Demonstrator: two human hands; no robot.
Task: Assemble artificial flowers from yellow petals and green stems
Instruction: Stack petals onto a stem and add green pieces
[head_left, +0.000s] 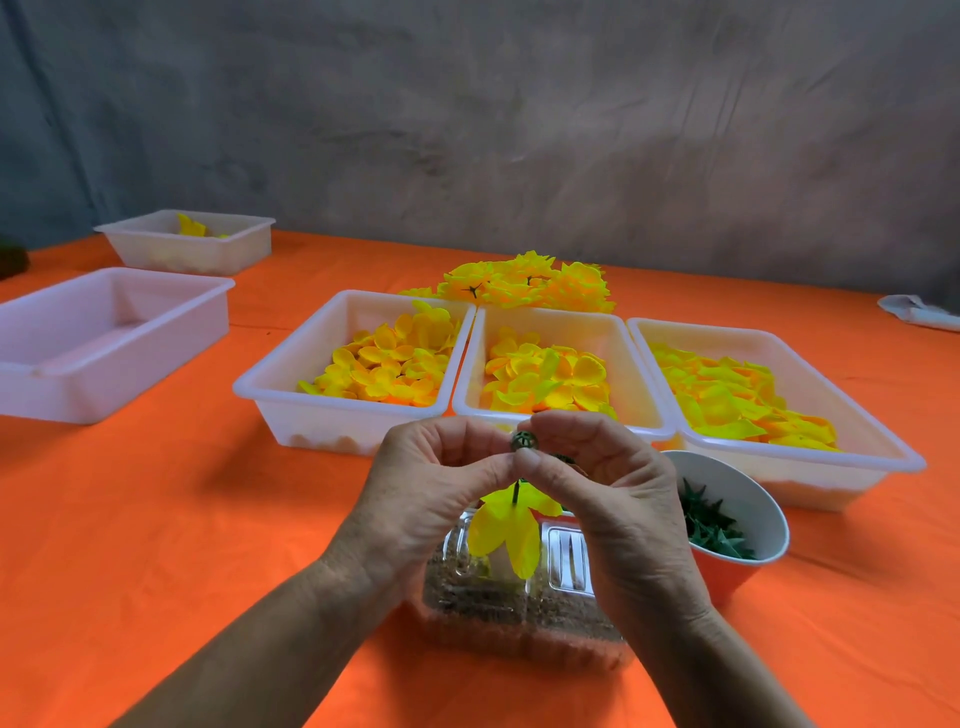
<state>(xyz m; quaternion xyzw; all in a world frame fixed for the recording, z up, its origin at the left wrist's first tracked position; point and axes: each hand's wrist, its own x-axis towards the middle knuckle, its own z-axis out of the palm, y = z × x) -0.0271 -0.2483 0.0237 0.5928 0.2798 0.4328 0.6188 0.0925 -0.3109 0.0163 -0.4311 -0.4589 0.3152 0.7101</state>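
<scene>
Three petal trays (566, 415), two other trays (104, 364), one cup (748, 499).

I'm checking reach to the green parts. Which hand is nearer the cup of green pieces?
Right. The right hand is just left of the cup of green pieces, its back almost at the rim. The left hand is farther left, beyond the right one.

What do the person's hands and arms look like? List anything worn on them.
Both the left hand and the right hand are bare: no gloves, rings, watch or bracelets show. Both forearms are uncovered as far as the lower edge of the picture, with no sleeve in view. The fingernails are short and unpainted.
</scene>
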